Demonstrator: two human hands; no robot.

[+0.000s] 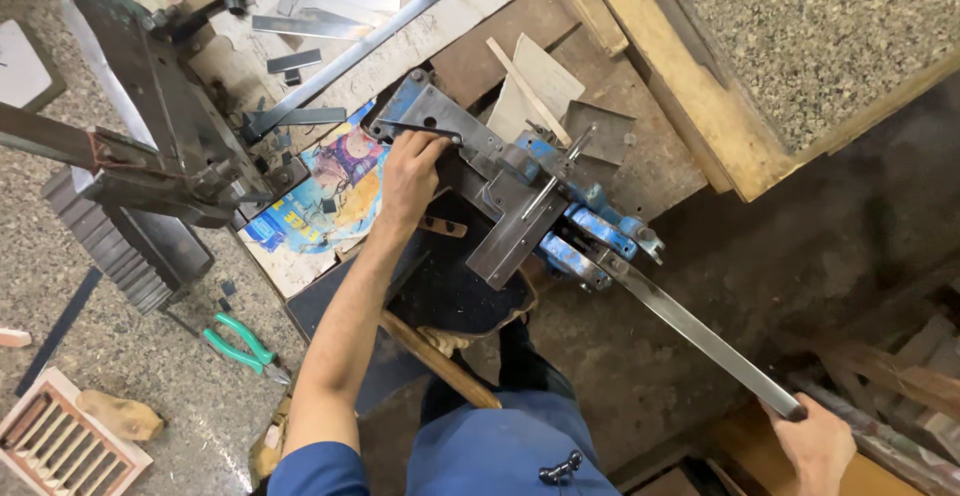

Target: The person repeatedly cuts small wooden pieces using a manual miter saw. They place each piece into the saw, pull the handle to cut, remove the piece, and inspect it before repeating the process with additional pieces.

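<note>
Gripping a lever (690, 328), right hand (815, 446) fingers closed; left hand (410, 178) pinches a strip (415, 128).

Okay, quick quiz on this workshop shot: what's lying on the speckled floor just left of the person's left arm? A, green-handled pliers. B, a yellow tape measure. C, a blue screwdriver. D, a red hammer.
A: green-handled pliers lie on the floor beside the left arm, while the left hand rests on the blue metal machine and the right hand grips the end of its long lever.
</note>
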